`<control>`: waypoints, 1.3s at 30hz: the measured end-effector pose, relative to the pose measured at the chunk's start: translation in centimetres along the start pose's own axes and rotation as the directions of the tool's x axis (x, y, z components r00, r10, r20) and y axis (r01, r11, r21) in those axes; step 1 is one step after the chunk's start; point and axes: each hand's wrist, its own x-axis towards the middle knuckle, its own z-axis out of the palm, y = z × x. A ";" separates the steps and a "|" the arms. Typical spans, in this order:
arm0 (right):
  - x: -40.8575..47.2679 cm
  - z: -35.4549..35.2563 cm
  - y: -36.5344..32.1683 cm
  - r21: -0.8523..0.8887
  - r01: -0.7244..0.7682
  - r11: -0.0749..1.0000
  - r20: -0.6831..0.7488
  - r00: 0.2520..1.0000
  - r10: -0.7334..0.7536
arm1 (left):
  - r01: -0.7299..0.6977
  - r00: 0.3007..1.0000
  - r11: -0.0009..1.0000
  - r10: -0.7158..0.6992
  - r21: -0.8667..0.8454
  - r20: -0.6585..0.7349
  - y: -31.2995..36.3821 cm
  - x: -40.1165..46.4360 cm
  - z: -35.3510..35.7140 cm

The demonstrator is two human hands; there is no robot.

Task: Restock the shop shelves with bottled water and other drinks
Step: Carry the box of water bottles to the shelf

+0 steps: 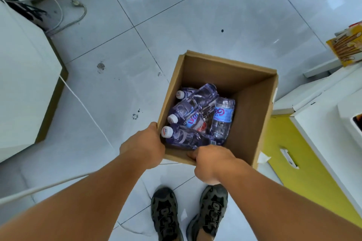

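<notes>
Water bottles (pixel 197 117) lie loose in the cardboard box (pixel 252 107); left hand (pixel 144 147) and right hand (pixel 210 162) both grip its near rim; carried so, it may tip, bottles sliding.

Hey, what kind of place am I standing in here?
Probably a small shop: a cardboard box of water bottles held over tiled floor, snack boxes on a white shelf.

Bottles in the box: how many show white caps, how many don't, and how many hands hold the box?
Bottles with a white cap showing: 3
Bottles with no cap in view: 1
Hands on the cardboard box: 2, left hand, right hand
Total: 6
</notes>
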 end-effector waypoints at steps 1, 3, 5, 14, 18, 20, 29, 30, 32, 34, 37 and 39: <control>-0.1 0.9 -0.5 0.004 0.012 1.000 0.010 1.000 -0.012 | -0.001 1.000 1.000 0.001 0.022 0.005 -0.6 -0.4 0.4; -0.4 2.6 -1.6 -0.003 0.035 0.999 0.029 0.999 -0.035 | 0.005 1.000 0.998 -0.005 0.058 -0.008 -1.7 -1.3 1.4; -0.6 4.0 -2.4 0.005 0.047 0.999 0.030 0.998 -0.047 | 0.019 0.999 0.995 -0.014 0.093 -0.047 -2.3 -2.2 2.2; -1.1 6.0 -2.1 0.023 0.043 0.999 -0.023 0.999 -0.043 | 0.083 0.994 0.982 -0.070 0.170 -0.079 -1.0 -3.0 3.4; -1.0 6.2 -1.7 0.008 0.074 0.997 -0.025 0.997 -0.073 | 0.095 0.994 0.973 -0.083 0.210 -0.066 -0.7 -3.4 3.6; -0.9 6.3 -1.6 0.001 0.071 0.997 -0.024 0.997 -0.071 | 0.098 0.995 0.971 -0.088 0.219 -0.057 -0.6 -3.4 3.6; -2.6 8.1 0.6 -0.061 0.027 0.998 -0.006 1.000 -0.027 | 0.057 0.998 0.984 -0.060 0.169 0.012 -0.7 -5.7 6.5; -3.0 8.5 1.2 -0.074 0.023 0.997 0.005 1.000 -0.022 | 0.059 0.998 0.987 -0.063 0.148 0.024 -0.7 -6.2 7.4; -3.4 9.3 1.9 -0.083 0.010 0.997 0.024 1.000 -0.008 | 0.058 0.997 0.991 -0.064 0.117 0.047 -0.7 -7.3 9.1; -3.6 10.0 2.3 -0.083 -0.001 0.997 0.033 0.999 0.003 | 0.053 0.997 0.993 -0.060 0.105 0.058 -0.6 -7.9 10.2; -3.9 11.1 2.4 -0.076 -0.003 0.997 0.048 0.999 0.007 | 0.049 0.997 0.991 -0.056 0.129 0.052 -0.6 -8.5 10.6; -4.0 12.0 2.5 -0.055 -0.004 0.998 0.046 0.999 0.006 | 0.061 0.997 0.986 -0.068 0.156 0.041 -0.3 -8.8 10.6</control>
